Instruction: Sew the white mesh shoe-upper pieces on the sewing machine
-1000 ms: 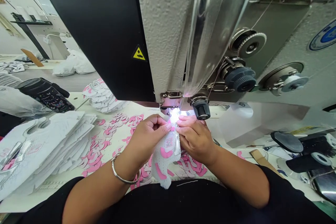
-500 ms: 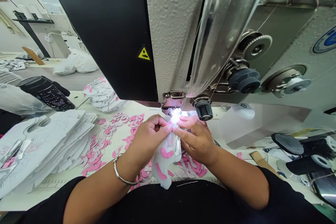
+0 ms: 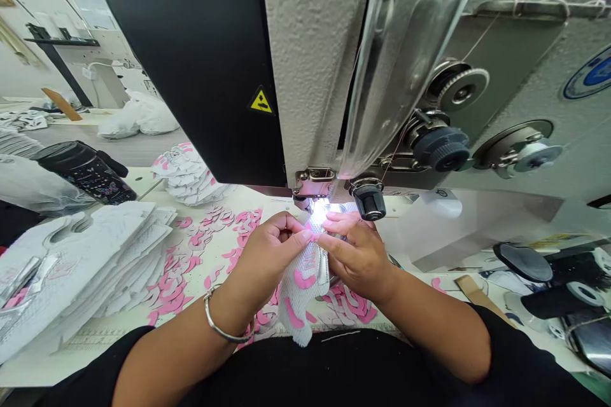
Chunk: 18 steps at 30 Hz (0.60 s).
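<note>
Under the lit needle area of a sewing machine (image 3: 315,187) lies a white textured shoe upper piece (image 3: 304,299) with pink curved patches, its lower end hanging toward me. My left hand (image 3: 279,245) pinches its left edge between thumb and forefinger, close to the needle. On the other side, my right hand (image 3: 358,251) has thumb and fingertips closed on the piece, near a small pink bit at the left fingertips. The bright lamp washes out the needle and the fabric right beneath it.
Stacked white pieces (image 3: 95,254) stand at the left, with another pile (image 3: 188,172) behind. Pink cut-outs (image 3: 174,280) are scattered over the table. A black bottle (image 3: 86,172) lies far left; thread spools (image 3: 563,299) sit at the right. The machine head hangs low above my hands.
Almost nothing differs. The camera view has shifted slightly, and both hands keep their hold on the white piece at the needle.
</note>
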Available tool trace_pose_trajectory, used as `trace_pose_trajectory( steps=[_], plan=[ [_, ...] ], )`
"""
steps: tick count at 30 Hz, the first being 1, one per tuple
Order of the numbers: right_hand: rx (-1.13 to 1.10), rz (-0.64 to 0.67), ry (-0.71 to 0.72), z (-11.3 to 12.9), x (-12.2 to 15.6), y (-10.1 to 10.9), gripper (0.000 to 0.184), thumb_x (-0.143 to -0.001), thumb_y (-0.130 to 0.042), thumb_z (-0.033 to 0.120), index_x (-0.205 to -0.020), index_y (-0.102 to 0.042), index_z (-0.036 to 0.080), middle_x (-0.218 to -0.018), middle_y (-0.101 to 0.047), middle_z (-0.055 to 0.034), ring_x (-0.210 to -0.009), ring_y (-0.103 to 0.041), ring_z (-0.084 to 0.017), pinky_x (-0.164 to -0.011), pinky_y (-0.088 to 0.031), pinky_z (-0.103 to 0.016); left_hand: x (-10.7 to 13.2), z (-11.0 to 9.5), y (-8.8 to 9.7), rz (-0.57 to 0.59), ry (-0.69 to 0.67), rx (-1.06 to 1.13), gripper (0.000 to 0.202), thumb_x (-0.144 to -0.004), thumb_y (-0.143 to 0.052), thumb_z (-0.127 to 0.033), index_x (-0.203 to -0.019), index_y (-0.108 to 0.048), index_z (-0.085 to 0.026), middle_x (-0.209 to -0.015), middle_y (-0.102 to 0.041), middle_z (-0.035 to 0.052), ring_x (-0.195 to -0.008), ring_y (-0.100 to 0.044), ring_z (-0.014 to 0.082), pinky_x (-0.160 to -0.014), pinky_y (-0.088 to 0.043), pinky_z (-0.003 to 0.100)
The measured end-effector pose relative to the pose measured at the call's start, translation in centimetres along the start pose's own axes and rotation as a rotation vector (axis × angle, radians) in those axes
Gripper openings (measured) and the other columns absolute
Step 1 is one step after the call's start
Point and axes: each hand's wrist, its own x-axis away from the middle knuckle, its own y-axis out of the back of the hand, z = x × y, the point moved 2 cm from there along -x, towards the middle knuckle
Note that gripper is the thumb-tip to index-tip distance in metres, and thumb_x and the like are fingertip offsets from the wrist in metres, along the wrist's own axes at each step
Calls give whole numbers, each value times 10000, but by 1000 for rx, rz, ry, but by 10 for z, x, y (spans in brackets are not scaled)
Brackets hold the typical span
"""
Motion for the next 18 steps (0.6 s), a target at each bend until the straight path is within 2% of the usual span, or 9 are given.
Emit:
trace_pose_trajectory(
  steps=[11, 14, 18],
  plan=[
    [19, 29, -15, 1, 2, 0, 274, -841, -590, 58, -1036, -647, 241, -1003, -658, -41, -979, -637, -203, -806, -485, -373, 1, -1, -2, -19, -2, 1, 176, -784, -681, -287, -732, -543, -190, -728, -494, -45, -679, -425, 103, -618, -356, 224],
    [11, 22, -18, 1, 2, 0, 270, -842, -591, 63, -1038, -646, 240, -1005, -653, -42, -987, -634, -200, -821, -482, -374, 1, 1, -4, -6, 26, 133, 211, -754, -707, -263, -799, -509, -205, -751, -493, -51, -682, -454, 103, -620, -379, 223],
    [8, 17, -29, 1, 1, 1, 276, -840, -584, 58, -1036, -638, 245, -1005, -656, -38, -990, -633, -191, -844, -483, -372, 2, -1, -7, 11, 97, 333, 376, -710, -748, -241, -973, -480, -240, -832, -564, -40, -718, -555, 124, -648, -444, 247]
  ],
)
